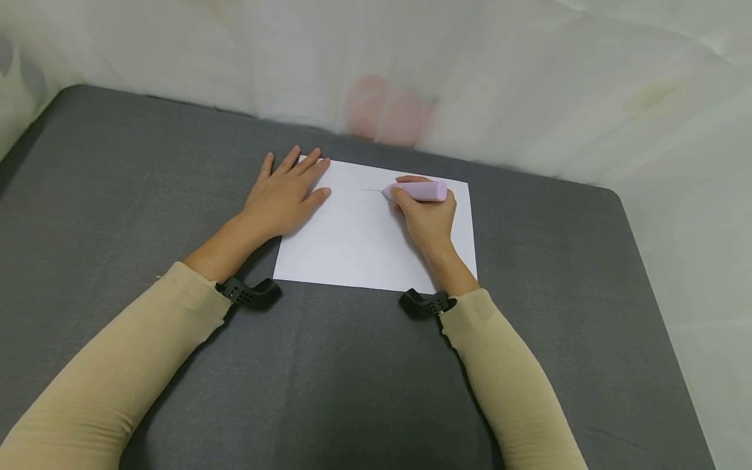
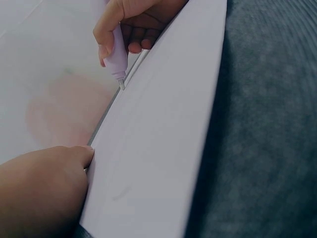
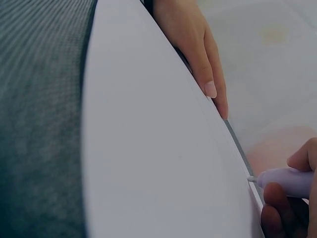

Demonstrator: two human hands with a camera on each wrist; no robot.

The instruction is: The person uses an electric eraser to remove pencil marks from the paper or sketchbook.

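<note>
I see the left hand (image 1: 286, 193) lying flat with fingers spread and straight on the far-left corner of the white paper sheet (image 1: 364, 241), pinning it to the grey tabletop (image 1: 147, 196). The right hand (image 1: 427, 219) has its fingers curled round a pale pink pen (image 1: 418, 190), gripping it near the far edge of the sheet, right of centre, with the tip pointing left and touching the paper; a faint thin line (image 1: 370, 190) runs leftward from the tip. From the left wrist view the pen (image 2: 117, 59) stands tilted, its tip on the sheet close to the far edge, and the right wrist view shows the same tip (image 3: 251, 179) meeting the paper. To draw well, I judge the flat hand should keep steady downward pressure so the sheet does not slide, while the pen hand drags lightly and evenly, keeping the tip on the paper and short of the far edge. The sheet lies in the far middle of the tabletop, its far edge near the pale fabric backdrop (image 1: 470, 78), so room beyond it is tight. Left, right and near of the sheet the grey surface runs wide, with both beige sleeves (image 1: 117, 378) resting across the near part.
</note>
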